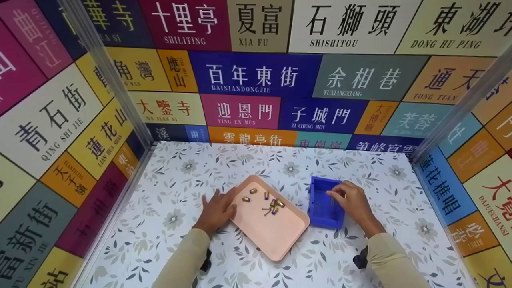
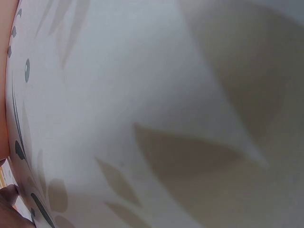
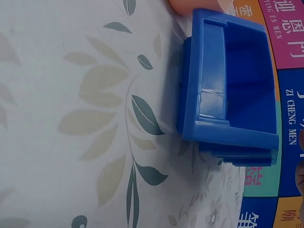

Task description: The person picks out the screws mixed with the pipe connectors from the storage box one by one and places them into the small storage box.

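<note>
We see brass pieces (image 1: pixel 281 204) already on the pink tray (image 1: pixel 276 240), the left hand (image 1: pixel 216 210) spreading its fingers at the rim, and thin pieces (image 1: pixel 317 203) left in the blue bin (image 1: pixel 326 223), where the right hand's fingers (image 1: pixel 335 193) seemingly pinch one.

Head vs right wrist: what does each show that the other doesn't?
Only head: the left hand at the tray's edge, the small gold-coloured pieces lying on the tray, and both sleeves.

Only right wrist: a close side-on look at stepped ridges along one side of the blue bin.

Both: the bin, the tray (just a part in right wrist), the right hand (a sliver at right wrist's edge), the leaf-patterned cloth and the sign-covered wall.
</note>
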`<state>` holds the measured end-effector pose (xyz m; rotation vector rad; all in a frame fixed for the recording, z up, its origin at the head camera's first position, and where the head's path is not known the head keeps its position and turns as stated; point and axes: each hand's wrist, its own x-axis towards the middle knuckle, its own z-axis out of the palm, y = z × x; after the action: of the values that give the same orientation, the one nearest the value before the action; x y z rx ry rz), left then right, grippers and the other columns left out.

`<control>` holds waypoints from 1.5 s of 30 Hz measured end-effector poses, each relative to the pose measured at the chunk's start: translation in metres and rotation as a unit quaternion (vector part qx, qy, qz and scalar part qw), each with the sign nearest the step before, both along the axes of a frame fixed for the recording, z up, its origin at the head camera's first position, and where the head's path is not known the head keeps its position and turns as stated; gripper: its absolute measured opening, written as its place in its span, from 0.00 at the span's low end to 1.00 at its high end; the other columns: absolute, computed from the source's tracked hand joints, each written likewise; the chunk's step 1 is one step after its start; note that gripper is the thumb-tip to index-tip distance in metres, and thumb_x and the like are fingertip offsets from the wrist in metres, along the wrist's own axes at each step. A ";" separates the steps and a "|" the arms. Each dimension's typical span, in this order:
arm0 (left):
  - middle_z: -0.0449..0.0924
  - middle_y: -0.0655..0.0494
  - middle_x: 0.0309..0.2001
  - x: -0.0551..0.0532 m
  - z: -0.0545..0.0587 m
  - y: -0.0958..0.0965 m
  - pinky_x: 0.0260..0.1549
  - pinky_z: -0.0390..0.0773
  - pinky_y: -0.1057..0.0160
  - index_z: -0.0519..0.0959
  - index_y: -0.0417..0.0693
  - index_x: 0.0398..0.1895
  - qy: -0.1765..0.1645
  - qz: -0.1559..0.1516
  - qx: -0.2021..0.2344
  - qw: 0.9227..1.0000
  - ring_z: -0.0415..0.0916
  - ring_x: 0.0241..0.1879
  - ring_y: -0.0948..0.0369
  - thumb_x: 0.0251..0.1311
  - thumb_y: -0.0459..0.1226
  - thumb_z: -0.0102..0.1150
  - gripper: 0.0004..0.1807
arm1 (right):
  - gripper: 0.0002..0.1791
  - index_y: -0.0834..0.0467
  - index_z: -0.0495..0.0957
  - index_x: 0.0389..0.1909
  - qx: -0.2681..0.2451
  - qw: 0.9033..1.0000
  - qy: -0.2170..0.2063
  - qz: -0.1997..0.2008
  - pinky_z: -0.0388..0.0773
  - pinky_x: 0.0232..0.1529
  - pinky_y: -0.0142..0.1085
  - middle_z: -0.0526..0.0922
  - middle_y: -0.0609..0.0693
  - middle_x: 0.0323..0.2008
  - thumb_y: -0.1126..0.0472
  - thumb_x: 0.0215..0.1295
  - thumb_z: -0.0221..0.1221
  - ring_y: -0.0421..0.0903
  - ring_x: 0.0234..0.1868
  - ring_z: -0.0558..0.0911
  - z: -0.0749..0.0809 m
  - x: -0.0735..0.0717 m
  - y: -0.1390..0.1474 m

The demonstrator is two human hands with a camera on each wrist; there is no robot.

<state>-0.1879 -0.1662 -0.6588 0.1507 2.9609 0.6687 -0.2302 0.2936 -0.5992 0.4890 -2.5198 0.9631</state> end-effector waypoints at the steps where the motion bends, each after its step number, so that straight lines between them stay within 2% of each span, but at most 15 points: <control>1: 0.64 0.64 0.77 0.000 0.000 0.000 0.74 0.33 0.27 0.47 0.78 0.82 0.000 0.000 0.003 1.000 0.44 0.82 0.45 0.74 0.59 0.39 0.35 | 0.09 0.54 0.83 0.25 0.001 1.000 0.001 -0.001 0.67 0.26 0.25 0.76 0.42 0.24 0.59 0.55 0.76 0.36 0.26 0.72 0.000 0.000 0.000; 7: 0.62 0.66 0.78 -0.001 -0.002 -0.001 0.75 0.30 0.29 0.46 0.80 0.81 -0.007 0.006 0.005 1.000 0.42 0.83 0.47 0.74 0.60 0.37 0.35 | 0.09 0.55 0.83 0.24 -0.004 1.000 0.010 0.001 0.66 0.25 0.23 0.76 0.42 0.23 0.61 0.54 0.76 0.36 0.25 0.72 0.001 0.000 0.001; 17: 0.58 0.68 0.79 -0.001 -0.003 0.000 0.76 0.27 0.31 0.44 0.82 0.81 -0.024 0.014 0.009 1.000 0.39 0.83 0.50 0.73 0.61 0.37 0.35 | 0.09 0.55 0.83 0.24 0.005 1.000 0.002 -0.001 0.68 0.25 0.27 0.75 0.43 0.23 0.60 0.56 0.75 0.37 0.25 0.72 0.002 0.001 0.001; 25: 0.58 0.66 0.80 -0.001 -0.003 -0.001 0.76 0.28 0.32 0.43 0.82 0.81 -0.022 0.009 0.010 1.000 0.39 0.83 0.49 0.73 0.62 0.37 0.35 | 0.10 0.53 0.83 0.24 0.004 1.000 -0.003 -0.002 0.68 0.26 0.27 0.75 0.42 0.23 0.59 0.56 0.75 0.36 0.26 0.72 0.002 0.002 0.002; 32: 0.65 0.63 0.77 -0.001 -0.006 -0.002 0.74 0.34 0.27 0.47 0.78 0.82 0.010 -0.001 -0.008 1.000 0.45 0.82 0.45 0.74 0.60 0.36 0.34 | 0.10 0.54 0.83 0.25 0.012 1.000 0.005 0.003 0.68 0.26 0.27 0.75 0.42 0.24 0.58 0.56 0.75 0.36 0.26 0.71 0.003 0.002 0.002; 45: 0.61 0.65 0.78 -0.003 -0.007 0.001 0.75 0.31 0.29 0.46 0.80 0.81 -0.004 0.013 -0.007 1.000 0.42 0.83 0.47 0.72 0.60 0.37 0.35 | 0.10 0.54 0.83 0.25 0.015 1.000 0.008 0.001 0.69 0.26 0.28 0.76 0.42 0.24 0.59 0.56 0.75 0.36 0.26 0.72 0.004 0.002 0.002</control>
<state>-0.1905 -0.1656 -0.6659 0.1091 2.9646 0.6493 -0.2282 0.2953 -0.5950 0.5075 -2.5221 0.9210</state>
